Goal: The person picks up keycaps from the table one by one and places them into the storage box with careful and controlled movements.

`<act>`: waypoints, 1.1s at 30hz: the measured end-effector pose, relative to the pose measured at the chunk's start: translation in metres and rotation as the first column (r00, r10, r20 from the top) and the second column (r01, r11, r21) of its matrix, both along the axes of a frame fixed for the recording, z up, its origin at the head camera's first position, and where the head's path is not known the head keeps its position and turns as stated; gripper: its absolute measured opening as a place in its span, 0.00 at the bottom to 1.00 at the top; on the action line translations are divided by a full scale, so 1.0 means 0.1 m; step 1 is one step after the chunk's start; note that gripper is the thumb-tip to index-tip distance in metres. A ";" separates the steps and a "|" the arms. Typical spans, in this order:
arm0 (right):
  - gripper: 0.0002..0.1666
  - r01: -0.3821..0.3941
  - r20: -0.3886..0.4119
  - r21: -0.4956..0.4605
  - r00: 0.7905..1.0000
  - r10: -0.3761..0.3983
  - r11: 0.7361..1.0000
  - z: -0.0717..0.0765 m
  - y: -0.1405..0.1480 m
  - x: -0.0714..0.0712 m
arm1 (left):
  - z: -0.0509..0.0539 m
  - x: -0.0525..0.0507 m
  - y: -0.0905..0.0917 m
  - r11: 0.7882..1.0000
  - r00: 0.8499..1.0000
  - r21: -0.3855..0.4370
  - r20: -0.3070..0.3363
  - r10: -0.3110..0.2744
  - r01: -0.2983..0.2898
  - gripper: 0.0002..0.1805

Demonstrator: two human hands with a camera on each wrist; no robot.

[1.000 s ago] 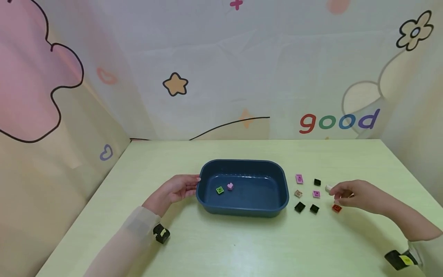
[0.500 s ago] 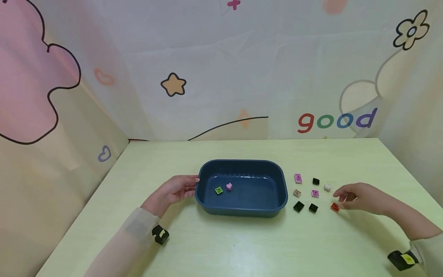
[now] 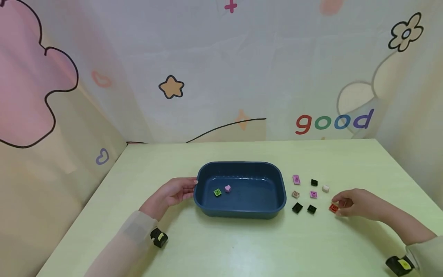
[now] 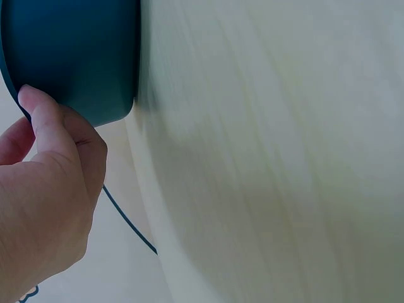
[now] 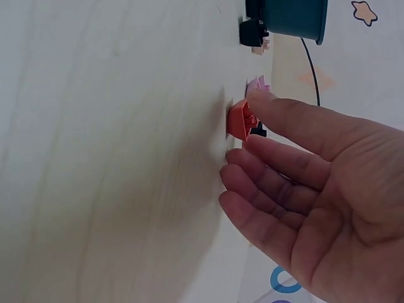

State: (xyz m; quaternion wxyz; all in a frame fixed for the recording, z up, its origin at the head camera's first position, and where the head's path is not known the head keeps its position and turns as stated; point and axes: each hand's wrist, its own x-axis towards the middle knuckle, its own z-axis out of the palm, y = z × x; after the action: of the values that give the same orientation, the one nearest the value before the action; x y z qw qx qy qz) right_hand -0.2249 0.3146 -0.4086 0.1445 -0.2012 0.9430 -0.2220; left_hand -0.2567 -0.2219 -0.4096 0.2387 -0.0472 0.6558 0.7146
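Left hand (image 3: 176, 190) gripping the left end of a blue bin (image 3: 238, 212), right hand (image 3: 361, 204) at a red piece (image 3: 333, 208) to the bin's right.
The hands are well apart, one on each side of the bin; the left is clamped on its rim, while the right has thumb and forefinger about the red piece, though whether they pinch it I cannot tell. The red piece rests on the table (image 3: 235, 246), well to the bin's right. Inside the bin, toward its left end, lie a green piece (image 3: 217, 192) and a light pink piece (image 3: 227, 189). Just right of the bin are a pink tile (image 3: 296, 179), a tan piece (image 3: 295, 194) and a large black piece (image 3: 297, 208); farther from it sits a white piece (image 3: 325, 188).
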 end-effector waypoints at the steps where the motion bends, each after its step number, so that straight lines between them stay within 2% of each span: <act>1: 0.21 0.001 -0.007 -0.002 1.000 -0.001 1.000 -0.01 -0.01 0.00 | 0.00 0.00 0.00 1.000 1.000 -0.001 0.000 0.000 0.000 0.27; 8: 0.18 0.009 -0.041 0.029 0.999 -0.008 1.000 -0.04 -0.08 0.00 | -0.02 0.01 0.00 1.000 1.000 -0.008 0.008 0.018 -0.018 0.27; 19: 0.14 0.012 -0.048 0.050 0.999 -0.009 0.999 -0.05 -0.09 -0.01 | 0.00 0.01 0.01 1.000 1.000 -0.014 0.015 0.012 -0.012 0.27; 33: 0.14 -0.007 -0.063 0.092 0.998 0.013 0.996 0.13 -0.08 -0.03 | 0.01 0.00 0.00 1.000 0.999 -0.013 0.032 0.021 -0.021 0.26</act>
State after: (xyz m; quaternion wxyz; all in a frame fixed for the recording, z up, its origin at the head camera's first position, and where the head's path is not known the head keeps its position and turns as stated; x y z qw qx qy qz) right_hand -0.2283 0.3067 -0.3961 0.1248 -0.2061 0.9553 -0.1715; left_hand -0.2563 -0.2214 -0.4084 0.2414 -0.0670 0.6559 0.7120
